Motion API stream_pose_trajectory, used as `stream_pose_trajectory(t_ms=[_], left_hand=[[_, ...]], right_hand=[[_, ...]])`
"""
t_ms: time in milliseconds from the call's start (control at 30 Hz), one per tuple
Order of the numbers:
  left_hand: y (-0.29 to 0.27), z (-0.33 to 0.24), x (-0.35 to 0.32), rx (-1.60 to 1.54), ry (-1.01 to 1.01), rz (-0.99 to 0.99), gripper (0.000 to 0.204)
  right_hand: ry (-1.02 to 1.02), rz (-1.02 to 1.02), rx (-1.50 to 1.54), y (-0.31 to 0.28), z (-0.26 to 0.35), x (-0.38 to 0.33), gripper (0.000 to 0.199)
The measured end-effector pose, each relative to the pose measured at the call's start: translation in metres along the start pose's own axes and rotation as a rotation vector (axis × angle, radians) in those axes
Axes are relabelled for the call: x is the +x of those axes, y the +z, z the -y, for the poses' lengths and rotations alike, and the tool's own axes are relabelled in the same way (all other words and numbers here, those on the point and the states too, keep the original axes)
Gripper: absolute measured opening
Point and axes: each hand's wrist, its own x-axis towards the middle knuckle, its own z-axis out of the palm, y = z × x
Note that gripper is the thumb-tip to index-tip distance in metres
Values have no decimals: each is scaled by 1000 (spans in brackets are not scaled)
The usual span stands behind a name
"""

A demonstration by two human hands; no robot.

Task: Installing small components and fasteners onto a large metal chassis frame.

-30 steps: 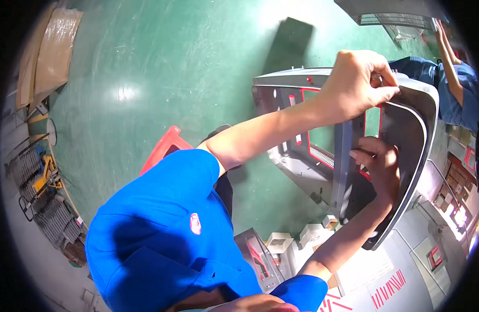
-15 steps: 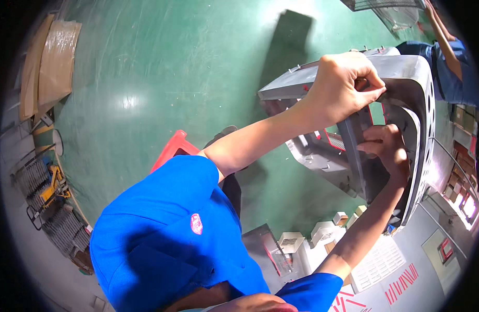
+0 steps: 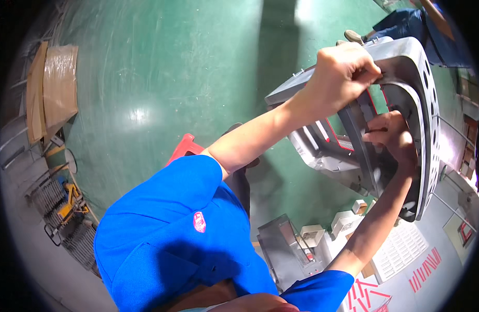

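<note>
Your left hand (image 3: 342, 75): grip drawn to a narrow pinch, fingertips at the inner edge of the big grey shell (image 3: 427, 125), near its upper corner. Cannot tell whether anything sits between them. Your right hand (image 3: 392, 136): fingers curled, grip narrow, inside the shell beside its long grey bar (image 3: 360, 140). Contents again cannot be made out. The shell stands tilted in front of you, to the right; red edging runs along its openings, round holes down its outer side.

Below your right forearm, the counter (image 3: 403, 292): red strips (image 3: 425, 270) in a loose row, more scattered nearer you, a white slotted panel (image 3: 400, 252) just beside. Small white boxes (image 3: 312, 235) stand left of that.

Farther out: red stool (image 3: 182, 148) by your left elbow, green floor (image 3: 146, 78), cardboard (image 3: 61, 86) at far left, a co-worker's blue trousers (image 3: 400, 25) beyond the shell.
</note>
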Motion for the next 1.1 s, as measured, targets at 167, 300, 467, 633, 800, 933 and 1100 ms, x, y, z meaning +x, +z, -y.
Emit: stream_pose_trajectory(t_ms=[167, 300, 467, 633, 800, 933, 1100], left_hand=[[6, 2, 32, 143, -70, 21, 11], [7, 12, 55, -76, -172, -23, 15], [-13, 21, 37, -374, -548, 65, 30], [-29, 22, -44, -569, -1062, 349, 43], [-35, -10, -134, -415, -1473, 471, 58], [-41, -24, -184, -342, -1513, 696, 62], [-44, -28, -204, -452, -1611, 736, 54]], right_hand=[[-128, -18, 95, -19, -14, 17, 17], [-15, -233, -43, -25, 18, 16, 27], [-278, -859, -283, 12, -1, 6, 18], [-368, -1157, -59, 90, 31, -14, 15], [-193, -1019, 97, 198, 7, -21, 20], [-172, -1042, 12, 247, -24, -45, 8], [-156, -1072, 59, 263, -31, -65, 12]])
